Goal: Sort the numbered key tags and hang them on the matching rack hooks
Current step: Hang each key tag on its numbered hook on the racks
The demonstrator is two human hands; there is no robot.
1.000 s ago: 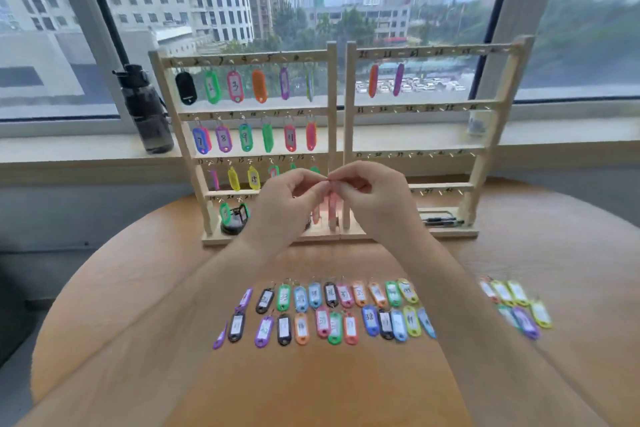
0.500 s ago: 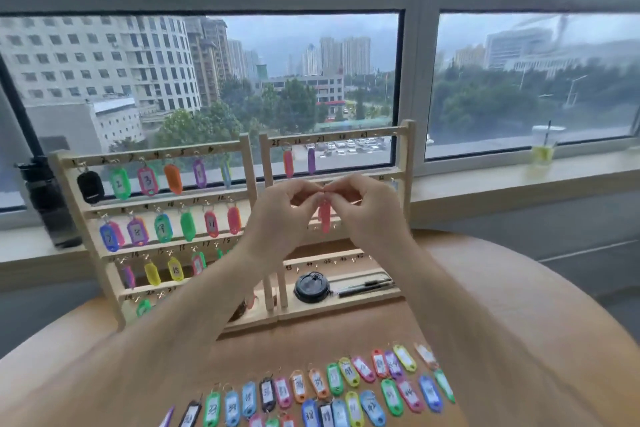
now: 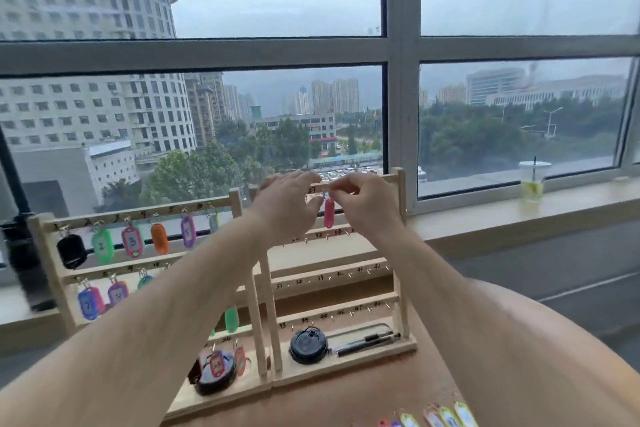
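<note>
The right hand (image 3: pixel 363 206) is pinching the ring of a pink tag (image 3: pixel 329 214) at the right rack (image 3: pixel 401 253) top rail, the left hand (image 3: pixel 287 208) reaching alongside (grip unclear). The left rack (image 3: pixel 43 253) is already carrying many; more tags (image 3: pixel 448 418) are waiting on the tabletop (image 3: pixel 502 340).

Left forearm (image 3: pixel 156 315): bare; runs from the lower left of the frame diagonally up to the centre.
Right forearm (image 3: pixel 467 305): bare; runs from the lower right of the frame up to the centre.
Left hand (image 3: pixel 287 204): raised at frame centre, back toward the camera; fingers reach forward, lightly bent; thumb tip near the ring of the pink key tag (image 3: pixel 329 213), contact not discernible.
Right hand (image 3: pixel 369 206): level with the left hand, just beside it; fingers curled; thumb and forefinger pinch the tag's ring.
</note>
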